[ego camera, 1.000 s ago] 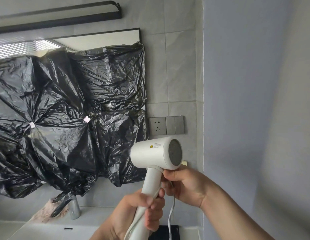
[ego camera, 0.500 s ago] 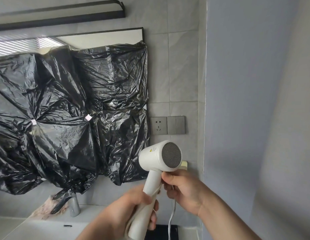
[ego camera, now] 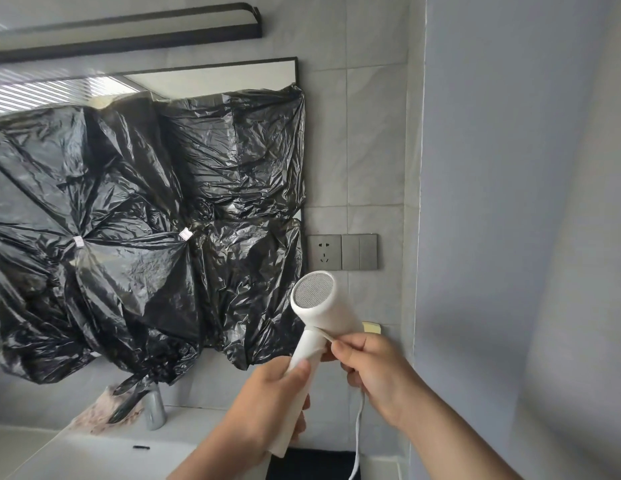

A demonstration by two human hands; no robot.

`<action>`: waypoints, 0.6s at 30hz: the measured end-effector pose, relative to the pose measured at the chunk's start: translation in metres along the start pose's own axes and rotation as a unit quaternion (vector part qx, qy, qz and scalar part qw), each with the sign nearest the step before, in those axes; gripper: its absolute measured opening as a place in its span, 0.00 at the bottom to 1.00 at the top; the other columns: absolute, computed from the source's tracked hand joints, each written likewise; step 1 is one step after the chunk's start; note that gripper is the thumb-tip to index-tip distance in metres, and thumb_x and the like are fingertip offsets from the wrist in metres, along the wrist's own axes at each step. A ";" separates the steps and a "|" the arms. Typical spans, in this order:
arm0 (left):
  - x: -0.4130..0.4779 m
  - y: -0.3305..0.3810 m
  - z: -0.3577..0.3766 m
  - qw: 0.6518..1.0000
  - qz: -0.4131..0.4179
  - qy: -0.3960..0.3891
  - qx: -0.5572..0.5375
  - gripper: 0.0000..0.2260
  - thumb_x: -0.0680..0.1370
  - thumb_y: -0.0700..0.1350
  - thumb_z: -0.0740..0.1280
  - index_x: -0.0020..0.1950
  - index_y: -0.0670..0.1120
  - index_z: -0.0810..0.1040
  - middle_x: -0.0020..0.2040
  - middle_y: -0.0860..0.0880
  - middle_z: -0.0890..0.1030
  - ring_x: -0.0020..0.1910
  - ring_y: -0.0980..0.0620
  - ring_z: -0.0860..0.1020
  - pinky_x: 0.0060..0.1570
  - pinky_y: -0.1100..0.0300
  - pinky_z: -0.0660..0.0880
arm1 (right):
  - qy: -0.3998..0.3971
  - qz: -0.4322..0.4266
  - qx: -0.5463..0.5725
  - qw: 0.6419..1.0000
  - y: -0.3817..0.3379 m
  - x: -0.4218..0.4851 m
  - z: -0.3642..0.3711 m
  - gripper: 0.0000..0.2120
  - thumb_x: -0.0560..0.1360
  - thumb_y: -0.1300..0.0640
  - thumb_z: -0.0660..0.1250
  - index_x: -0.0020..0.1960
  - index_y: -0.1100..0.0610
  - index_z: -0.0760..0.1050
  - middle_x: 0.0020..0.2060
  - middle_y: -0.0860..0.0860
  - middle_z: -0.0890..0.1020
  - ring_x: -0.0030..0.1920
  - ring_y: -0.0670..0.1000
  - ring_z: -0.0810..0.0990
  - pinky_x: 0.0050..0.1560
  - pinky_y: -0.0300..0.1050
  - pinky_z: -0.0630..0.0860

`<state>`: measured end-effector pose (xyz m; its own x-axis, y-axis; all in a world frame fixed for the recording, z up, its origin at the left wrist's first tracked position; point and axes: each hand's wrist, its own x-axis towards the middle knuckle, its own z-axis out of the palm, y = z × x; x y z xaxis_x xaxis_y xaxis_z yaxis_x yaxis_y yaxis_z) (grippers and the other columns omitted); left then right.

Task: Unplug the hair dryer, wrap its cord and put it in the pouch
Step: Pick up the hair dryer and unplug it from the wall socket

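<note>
Cord-wrap step underway — left hand [ego camera: 267,403] grips hair dryer [ego camera: 319,306] handle upright below the empty socket [ego camera: 324,251], right hand [ego camera: 368,365] pinches cord [ego camera: 357,441] at the neck — next: loop slack round handle.

- Up and left of our hands: black plastic sheeting [ego camera: 146,220] crumpled over the mirror [ego camera: 212,76].
- Just above our hands: grey wall socket [ego camera: 324,251], nothing plugged in, switch plate [ego camera: 359,251] touching its right side.
- Low left of our hands: chrome faucet [ego camera: 154,408], white basin [ego camera: 94,455].
</note>
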<state>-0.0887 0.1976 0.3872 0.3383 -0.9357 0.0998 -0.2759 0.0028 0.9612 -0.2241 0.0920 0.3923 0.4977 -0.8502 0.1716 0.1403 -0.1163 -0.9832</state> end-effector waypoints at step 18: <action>-0.003 0.006 0.009 0.877 -0.115 -0.136 -0.446 0.21 0.72 0.55 0.62 0.51 0.38 0.74 0.30 0.42 0.72 0.18 0.50 0.69 0.18 0.64 0.68 | 0.148 -0.054 -0.015 0.987 -0.005 -0.009 0.014 0.08 0.70 0.52 0.75 0.36 0.55 0.85 0.30 0.49 0.85 0.27 0.42 0.75 0.33 0.39 0.71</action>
<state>-0.0992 0.1974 0.3900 0.0320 -0.9970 -0.0705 0.6269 -0.0349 0.7784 -0.2175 0.1071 0.3961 0.2089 -0.9441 0.2550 0.1518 -0.2263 -0.9622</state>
